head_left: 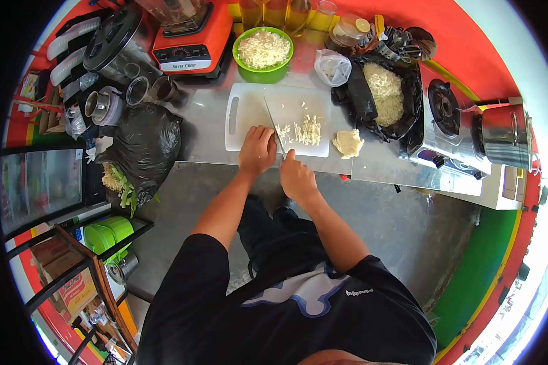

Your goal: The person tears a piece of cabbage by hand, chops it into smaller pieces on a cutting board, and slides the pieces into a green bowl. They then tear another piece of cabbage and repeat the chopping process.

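Knife (273, 124) has its handle hidden in the right hand (297, 179).

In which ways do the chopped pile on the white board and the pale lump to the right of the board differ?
The chopped pile is many small, thin pieces, while the pale lump is one large, uneven piece. The chopped pile lies on the white board; the pale lump rests beside it on the metal counter. Both are pale cream in colour.
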{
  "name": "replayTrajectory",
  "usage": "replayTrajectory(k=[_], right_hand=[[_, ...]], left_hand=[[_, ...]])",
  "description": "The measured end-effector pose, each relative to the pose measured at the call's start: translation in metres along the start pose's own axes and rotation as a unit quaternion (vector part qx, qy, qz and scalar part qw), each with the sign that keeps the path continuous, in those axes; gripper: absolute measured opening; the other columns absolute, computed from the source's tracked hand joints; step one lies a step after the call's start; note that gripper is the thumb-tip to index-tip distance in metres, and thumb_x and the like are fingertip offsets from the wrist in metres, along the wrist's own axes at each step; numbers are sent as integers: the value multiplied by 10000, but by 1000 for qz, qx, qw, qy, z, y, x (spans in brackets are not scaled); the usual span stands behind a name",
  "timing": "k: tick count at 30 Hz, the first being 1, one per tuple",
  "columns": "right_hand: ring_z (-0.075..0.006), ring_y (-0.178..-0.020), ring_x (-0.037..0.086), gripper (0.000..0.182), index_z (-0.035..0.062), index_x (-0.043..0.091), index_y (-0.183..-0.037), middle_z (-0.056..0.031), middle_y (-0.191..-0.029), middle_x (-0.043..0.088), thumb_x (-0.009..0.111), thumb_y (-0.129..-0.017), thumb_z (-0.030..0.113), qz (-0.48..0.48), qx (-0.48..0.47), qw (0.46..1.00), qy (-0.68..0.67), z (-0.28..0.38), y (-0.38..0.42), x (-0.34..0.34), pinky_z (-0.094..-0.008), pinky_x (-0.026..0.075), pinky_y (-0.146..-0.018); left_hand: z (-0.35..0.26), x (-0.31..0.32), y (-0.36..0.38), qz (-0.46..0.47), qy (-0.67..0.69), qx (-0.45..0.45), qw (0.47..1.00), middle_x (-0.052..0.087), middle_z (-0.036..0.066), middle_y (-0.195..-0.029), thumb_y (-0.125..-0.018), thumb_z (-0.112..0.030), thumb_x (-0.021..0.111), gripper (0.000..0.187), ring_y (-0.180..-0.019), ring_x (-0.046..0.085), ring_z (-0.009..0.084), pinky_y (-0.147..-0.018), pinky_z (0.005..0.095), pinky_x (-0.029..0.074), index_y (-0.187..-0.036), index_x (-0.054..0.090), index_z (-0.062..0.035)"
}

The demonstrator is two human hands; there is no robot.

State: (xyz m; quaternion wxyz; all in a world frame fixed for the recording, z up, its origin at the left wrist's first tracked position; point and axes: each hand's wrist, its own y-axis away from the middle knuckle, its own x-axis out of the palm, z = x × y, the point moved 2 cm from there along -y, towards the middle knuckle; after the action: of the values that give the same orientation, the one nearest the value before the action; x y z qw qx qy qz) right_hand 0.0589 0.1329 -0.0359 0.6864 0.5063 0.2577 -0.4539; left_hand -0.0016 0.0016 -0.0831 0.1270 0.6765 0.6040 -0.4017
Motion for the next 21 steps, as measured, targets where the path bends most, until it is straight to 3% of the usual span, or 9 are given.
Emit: replayTrajectory(k=[3,8,10,16,21], right_hand=[[-431,-859,721,333,-74,435,-1221,-262,-898,715,484,-1001,171,-15,-7,1000,-4,-1,-19,6,-487,591,-737],[-430,-829,723,279,-44,440,-1138,-259,-878,715,481,-1015,203,-61,-34,997,23,0,-3,-14,-502,590,-726],[-430,-814,723,250,-43,439,-1122,-261,-869,713,500,-984,156,3,-10,1000,1,2,10,-19,-505,590,-723],[-430,-818,722,253,-52,448,-1122,-251,-868,715,523,-947,114,-60,-9,998,-13,0,-19,11,-498,591,-715],[-427,-862,723,279,-53,431,-1170,-255,-908,720,498,-959,116,-25,-15,1000,3,1,-12,-9,-493,590,-749]], left_hand=[[-1,0,-1,-21,-9,24,999,569,139,-899,-825,9,592,149,-880,539,358,-778,456,462,-970,577,-22],[2,2,-1,-16,-13,24,1000,574,133,-926,-831,-28,589,109,-900,535,365,-811,468,466,-937,568,-32],[4,4,0,-19,6,16,1000,570,136,-900,-836,-23,584,79,-889,534,362,-799,469,463,-905,547,-30],[5,2,0,-14,33,12,999,571,142,-849,-844,19,585,80,-841,540,357,-749,458,451,-879,526,-22],[4,4,-1,-29,14,18,999,575,130,-844,-844,18,591,79,-839,541,351,-744,451,451,-874,534,-27]])
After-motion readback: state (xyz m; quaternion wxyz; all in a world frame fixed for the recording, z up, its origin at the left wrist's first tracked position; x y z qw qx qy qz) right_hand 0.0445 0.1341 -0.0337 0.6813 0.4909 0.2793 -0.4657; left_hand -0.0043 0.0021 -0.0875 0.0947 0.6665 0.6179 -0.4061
